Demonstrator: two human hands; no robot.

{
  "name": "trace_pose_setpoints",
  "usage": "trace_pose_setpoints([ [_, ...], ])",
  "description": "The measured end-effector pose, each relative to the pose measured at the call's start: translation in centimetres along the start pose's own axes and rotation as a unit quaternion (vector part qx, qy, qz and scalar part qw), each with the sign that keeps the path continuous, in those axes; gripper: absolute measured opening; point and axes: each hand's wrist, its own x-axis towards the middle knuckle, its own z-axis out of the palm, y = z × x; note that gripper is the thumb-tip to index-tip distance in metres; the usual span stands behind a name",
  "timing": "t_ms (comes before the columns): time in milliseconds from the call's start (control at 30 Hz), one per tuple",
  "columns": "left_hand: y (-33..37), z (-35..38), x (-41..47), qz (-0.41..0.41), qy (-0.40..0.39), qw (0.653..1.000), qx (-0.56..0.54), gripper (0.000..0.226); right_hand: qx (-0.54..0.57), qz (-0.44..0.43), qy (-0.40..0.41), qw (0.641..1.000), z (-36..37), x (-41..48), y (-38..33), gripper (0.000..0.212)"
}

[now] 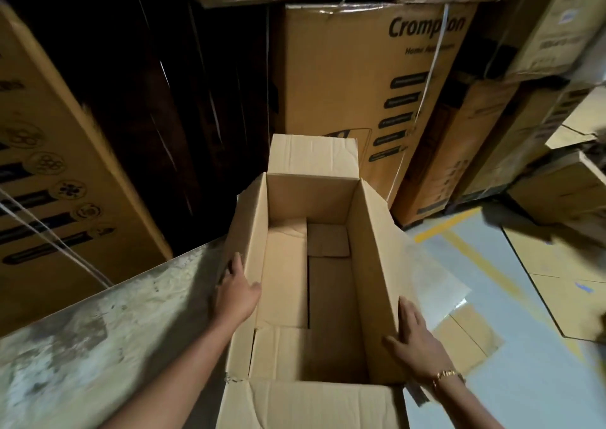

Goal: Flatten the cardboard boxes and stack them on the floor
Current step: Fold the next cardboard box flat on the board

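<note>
Evidently unfinished: left hand [237, 287] and right hand [414, 340] press spread flat against the upright open box [362, 264]; flattened sheets [564, 281] already lie on the floor [524, 379].

Cardboard box [370, 264]: upright, top flaps open.
Left hand [236, 292]: flat against the left wall.
Right hand [416, 338]: spread on the right wall.
Behind: stacked Crompton cartons [354, 77].
</note>
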Motion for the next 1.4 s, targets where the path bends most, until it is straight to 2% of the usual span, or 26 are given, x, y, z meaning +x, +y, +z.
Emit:
trace_pose_setpoints([
  [67, -3.5, 1.8, -4.0, -0.037, -0.024, 0.999, -0.030, 0.083, 0.025, 0.015, -0.014, 0.999, 1.2, -4.6, 1.8, 0.087],
  [133, -6.2, 3.1, -8.2, -0.070, -0.050, 0.994, -0.073, 0.080, 0.121, 0.054, -0.034, 0.991, 2.0, -7.3, 2.5, 0.087],
  [200, -6.7, 3.6, -11.7, -0.095, -0.059, 0.980, -0.166, 0.064, 0.229, 0.077, -0.028, 0.970, 2.3, -8.5, 3.5, 0.087],
  [233, -6.3, 3.4, -13.4, -0.106, -0.054, 0.971, -0.208, 0.058, 0.257, 0.068, -0.012, 0.964, 2.6, -8.7, 4.4, 0.080],
  [300, -5.6, 3.6, -14.4, -0.129, -0.048, 0.948, -0.287, 0.065, 0.259, 0.045, 0.021, 0.965, 1.7, -9.2, 4.7, 0.059],
  [367, -5.2, 4.0, -14.5, -0.149, -0.077, 0.916, -0.364, 0.073, 0.208, 0.013, 0.070, 0.976, -1.8, -11.9, 2.8, 0.056],
  [467, -5.1, 6.2, -14.4, -0.155, -0.128, 0.894, -0.401, 0.070, 0.002, -0.028, 0.114, 0.993, -6.5, -14.1, -0.1, 0.058],
  [533, -4.2, 7.2, -15.7, -0.153, -0.152, 0.891, -0.400, 0.052, -0.161, -0.072, 0.143, 0.974, -8.4, -15.5, -2.8, 0.052],
  [600, -4.2, 8.4, -16.5, -0.164, -0.154, 0.888, -0.400, 0.037, -0.244, -0.139, 0.154, 0.947, -8.0, -16.9, -6.0, 0.048],
  [633, -5.0, 9.3, -16.4, -0.173, -0.138, 0.896, -0.384, 0.041, -0.253, -0.164, 0.154, 0.941, -7.2, -17.5, -7.1, 0.049],
  [700, -6.7, 10.7, -15.6, -0.180, -0.112, 0.917, -0.338, 0.073, -0.246, -0.200, 0.163, 0.934, -5.1, -17.8, -8.8, 0.054],
  [733, -8.4, 12.0, -14.4, -0.181, -0.138, 0.925, -0.305, 0.079, -0.245, -0.214, 0.167, 0.931, -4.1, -17.5, -9.4, 0.056],
  [800, -10.2, 12.4, -12.4, -0.159, -0.161, 0.934, -0.278, 0.073, -0.249, -0.237, 0.175, 0.922, -2.7, -17.2, -10.8, 0.061],
  [833, -10.8, 11.3, -12.0, -0.150, -0.154, 0.927, -0.308, 0.075, -0.249, -0.245, 0.173, 0.921, -2.0, -17.2, -11.5, 0.062],
  [900, -8.9, 5.5, -14.6, -0.145, -0.118, 0.886, -0.424, 0.087, -0.251, -0.260, 0.172, 0.916, -0.7, -17.4, -13.3, 0.061],
  [933, -7.6, 2.6, -16.3, -0.135, -0.121, 0.866, -0.467, 0.077, -0.254, -0.271, 0.172, 0.912, -0.2, -17.7, -14.3, 0.058],
  [1000, -5.9, -1.0, -18.3, -0.074, -0.179, 0.833, -0.518, 0.046, -0.266, -0.297, 0.167, 0.902, 0.7, -18.5, -16.3, 0.049],
  [1033, -5.2, -2.2, -18.6, -0.059, -0.190, 0.821, -0.534, 0.043, -0.274, -0.308, 0.159, 0.897, 1.0, -18.9, -17.3, 0.044],
  [1067, -4.7, -3.0, -18.8, -0.065, -0.184, 0.806, -0.559, 0.050, -0.279, -0.313, 0.148, 0.896, 1.1, -19.4, -18.3, 0.041],
  [1100, -4.2, -3.4, -18.4, -0.076, -0.165, 0.793, -0.582, 0.060, -0.272, -0.315, 0.141, 0.898, 1.2, -19.8, -19.1, 0.040],
  [1133, -4.0, -3.9, -18.4, -0.086, -0.144, 0.784, -0.598, 0.061, -0.251, -0.311, 0.140, 0.906, 1.3, -19.9, -19.5, 0.042],
  [1233, -4.9, -4.3, -17.1, -0.115, -0.079, 0.801, -0.582, 0.038, -0.089, -0.255, 0.184, 0.945, 0.6, -18.4, -18.0, 0.051],
  [1300, -6.1, -4.9, -16.2, -0.106, -0.067, 0.804, -0.581, 0.044, -0.008, -0.194, 0.210, 0.958, 0.0, -16.4, -14.4, 0.054],
  [1367, -6.5, -5.4, -15.7, -0.108, -0.047, 0.808, -0.577, 0.056, 0.089, -0.117, 0.164, 0.975, -0.4, -15.7, -10.9, 0.084],
  [1400, -6.2, -5.5, -15.7, -0.111, -0.039, 0.814, -0.569, 0.058, 0.185, -0.076, 0.113, 0.973, -0.1, -15.7, -9.7, 0.102],
])
